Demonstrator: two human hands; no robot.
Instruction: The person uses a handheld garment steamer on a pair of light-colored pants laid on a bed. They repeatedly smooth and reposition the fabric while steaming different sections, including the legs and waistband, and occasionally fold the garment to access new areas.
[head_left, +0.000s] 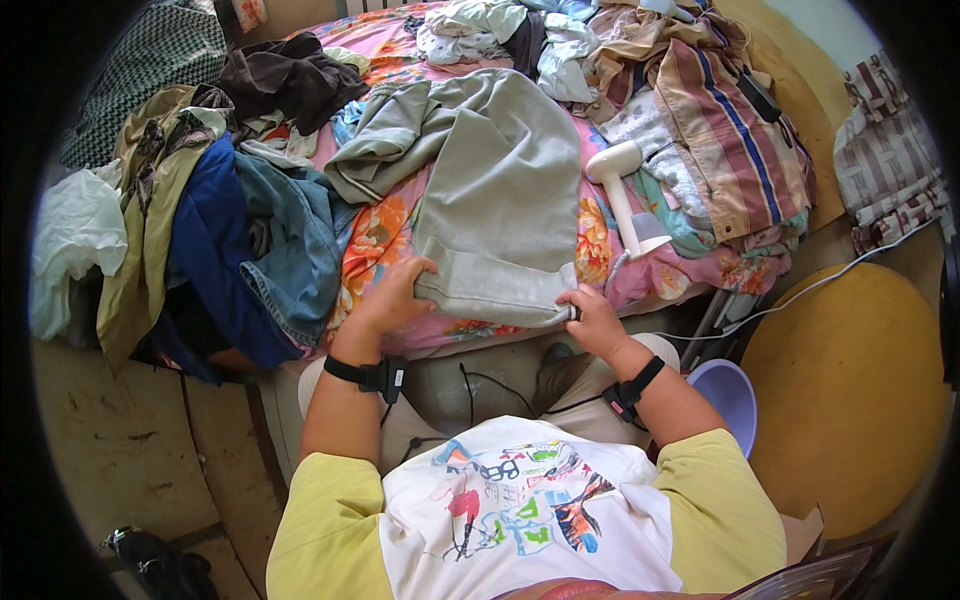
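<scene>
A pair of grey-green trousers lies on the bed's pink floral cover, bent over at the far end. The near leg end is turned back, showing a paler inner face. My left hand grips the left edge of this turned-back end, with the thumb on top. At its right corner, my right hand pinches the fabric around a small dark spot. To the right of the trousers lies a white handheld garment steamer or hair dryer, with its cord running off past my right hand.
Piled clothes, including blue jeans and a blue garment, fill the bed's left side. A striped folded cloth tops a right-hand pile. Right of me are a purple basin, a round yellow board and a white cord.
</scene>
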